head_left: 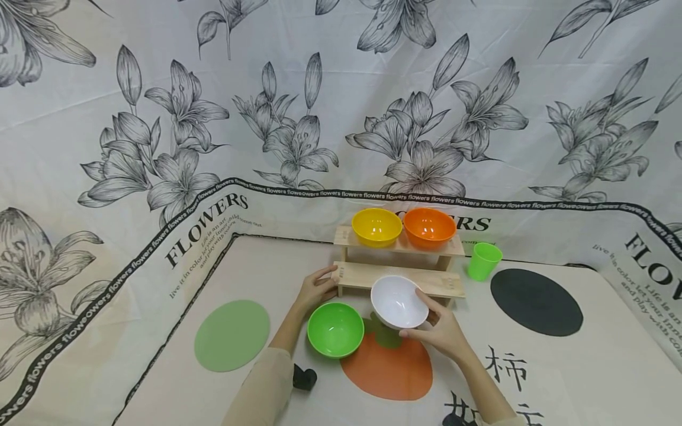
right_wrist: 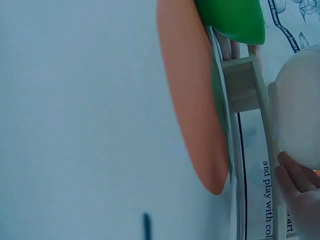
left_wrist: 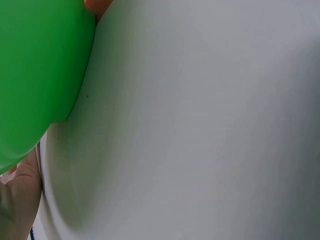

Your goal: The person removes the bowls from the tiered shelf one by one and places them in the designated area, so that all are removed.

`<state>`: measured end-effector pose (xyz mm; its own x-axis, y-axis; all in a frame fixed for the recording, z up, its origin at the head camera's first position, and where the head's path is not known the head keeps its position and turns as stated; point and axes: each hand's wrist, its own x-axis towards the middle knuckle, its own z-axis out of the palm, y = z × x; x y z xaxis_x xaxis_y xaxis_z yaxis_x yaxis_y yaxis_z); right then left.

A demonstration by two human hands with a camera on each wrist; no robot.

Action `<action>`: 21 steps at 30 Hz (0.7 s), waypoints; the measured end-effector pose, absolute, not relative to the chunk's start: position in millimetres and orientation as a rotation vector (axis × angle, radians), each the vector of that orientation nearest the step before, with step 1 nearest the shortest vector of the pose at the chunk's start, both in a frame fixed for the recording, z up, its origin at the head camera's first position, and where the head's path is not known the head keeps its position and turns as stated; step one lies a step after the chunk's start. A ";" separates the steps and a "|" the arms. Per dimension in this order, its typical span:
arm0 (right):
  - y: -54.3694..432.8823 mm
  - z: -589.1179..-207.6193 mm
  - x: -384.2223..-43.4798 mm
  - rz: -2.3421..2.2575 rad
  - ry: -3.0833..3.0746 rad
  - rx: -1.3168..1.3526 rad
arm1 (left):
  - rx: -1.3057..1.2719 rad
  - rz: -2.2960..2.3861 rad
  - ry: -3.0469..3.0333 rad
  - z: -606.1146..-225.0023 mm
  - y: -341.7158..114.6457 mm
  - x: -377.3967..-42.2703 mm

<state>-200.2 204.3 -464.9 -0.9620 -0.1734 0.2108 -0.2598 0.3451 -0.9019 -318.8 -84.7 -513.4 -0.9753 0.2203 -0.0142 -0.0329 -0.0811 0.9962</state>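
Observation:
My right hand (head_left: 437, 328) grips a white bowl (head_left: 398, 300) by its right side, fingers at the rim and thumb low in front. The bowl is held tilted, overlapping the front of the wooden two-step rack's lower shelf (head_left: 351, 275) in the head view. My left hand (head_left: 314, 291) holds the left end of that shelf; its fingers show round the rack's end (right_wrist: 240, 82) in the right wrist view. Just in front of the left hand stands a green bowl (head_left: 335, 330), which fills the corner of the left wrist view. A yellow bowl (head_left: 376, 228) and an orange bowl (head_left: 429, 228) sit on the upper shelf.
A green cup (head_left: 485, 261) stands right of the rack. The white table covering carries a green disc (head_left: 232, 335), a dark disc (head_left: 536, 302) and a persimmon print (head_left: 391, 373). Behind the rack rises a flower-printed cloth (head_left: 298, 154).

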 end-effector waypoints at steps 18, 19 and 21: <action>204.1 -476.2 -180.6 1.796 -2.499 0.498 | 0.197 2.183 2.011 -513.3 -85.0 -318.5; 203.9 -476.4 -179.5 1.804 -2.498 0.509 | 0.192 2.182 2.007 -513.6 -85.1 -318.7; 203.5 -477.1 -177.3 1.822 -2.494 0.532 | 0.188 2.180 2.002 -513.9 -85.3 -319.0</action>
<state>-177.3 203.5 -477.1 -0.9423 -0.2661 0.2031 -0.2744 0.2665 -0.9239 -319.0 -85.3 -513.9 -0.9766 0.2134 -0.0258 -0.0438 -0.0801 0.9958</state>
